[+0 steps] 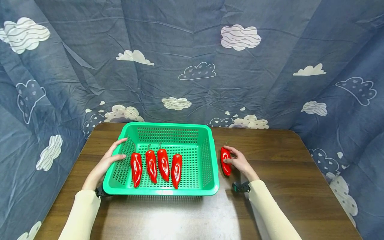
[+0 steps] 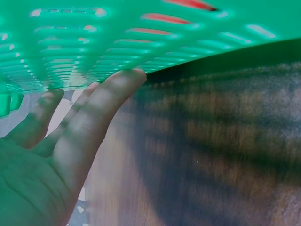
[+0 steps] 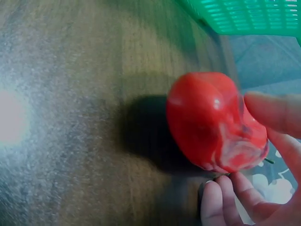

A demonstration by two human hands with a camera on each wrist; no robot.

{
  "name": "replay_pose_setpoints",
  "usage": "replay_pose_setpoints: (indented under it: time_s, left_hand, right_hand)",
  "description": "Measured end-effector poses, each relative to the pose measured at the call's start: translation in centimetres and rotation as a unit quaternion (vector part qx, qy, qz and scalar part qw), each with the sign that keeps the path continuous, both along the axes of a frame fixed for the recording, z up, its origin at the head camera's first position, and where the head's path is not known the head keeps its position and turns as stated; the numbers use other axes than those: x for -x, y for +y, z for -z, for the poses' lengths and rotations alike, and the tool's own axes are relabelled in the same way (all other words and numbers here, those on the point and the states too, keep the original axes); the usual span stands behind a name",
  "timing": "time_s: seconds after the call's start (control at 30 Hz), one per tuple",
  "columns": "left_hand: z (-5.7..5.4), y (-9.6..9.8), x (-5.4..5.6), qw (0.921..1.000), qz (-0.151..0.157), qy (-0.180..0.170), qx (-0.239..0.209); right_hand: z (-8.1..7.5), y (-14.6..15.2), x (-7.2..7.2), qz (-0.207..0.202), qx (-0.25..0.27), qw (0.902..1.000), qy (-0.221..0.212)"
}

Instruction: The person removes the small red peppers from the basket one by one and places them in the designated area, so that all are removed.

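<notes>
My left hand [image 1: 105, 163] is at the left side of a green plastic basket [image 1: 159, 192], fingers extended and overlapping its rim. In the left wrist view, straight fingers [image 2: 106, 99] reach up to the slotted wall. Lying side by side in the basket are several glossy red peppers [image 1: 151, 166], some with thin stems. Right of the basket, my right hand [image 1: 240, 162] holds another red pepper [image 1: 225, 161] between thumb and fingers. The right wrist view has this pepper [image 3: 202, 122] end-on close over the table, thumb on one side and fingertips at its lower side.
The brown wooden table [image 1: 279, 173] extends to the right of the basket and in front of it. A blue curtain [image 1: 180, 40] with white clouds hangs behind the table and at both sides.
</notes>
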State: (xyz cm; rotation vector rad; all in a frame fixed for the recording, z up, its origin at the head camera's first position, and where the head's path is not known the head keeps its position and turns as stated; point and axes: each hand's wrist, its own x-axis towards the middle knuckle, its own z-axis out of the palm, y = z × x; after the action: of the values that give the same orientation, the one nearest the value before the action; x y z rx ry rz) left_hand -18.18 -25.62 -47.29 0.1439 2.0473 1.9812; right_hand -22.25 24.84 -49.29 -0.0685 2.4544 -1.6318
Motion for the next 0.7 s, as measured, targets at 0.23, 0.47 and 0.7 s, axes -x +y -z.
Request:
replay_pose_setpoints:
  time_s: [0.23, 0.47, 0.7]
  left_hand:
    - [-0.2, 0.1, -0.1, 1.0, 0.001, 0.0, -0.005]
    - [-0.1, 0.0, -0.1, 1.0, 0.003, 0.008, -0.003]
    - [-0.2, 0.1, -0.2, 0.9998, 0.003, -0.005, -0.018]
  right_hand:
    - [0.5, 0.0, -0.1, 0.019, 0.008, 0.9998, -0.001]
    - [0.1, 0.2, -0.2, 0.028, 0.026, 0.9993, -0.008]
    - [-0.5, 1.0, -0.4, 0.03, 0.027, 0.9992, 0.007]
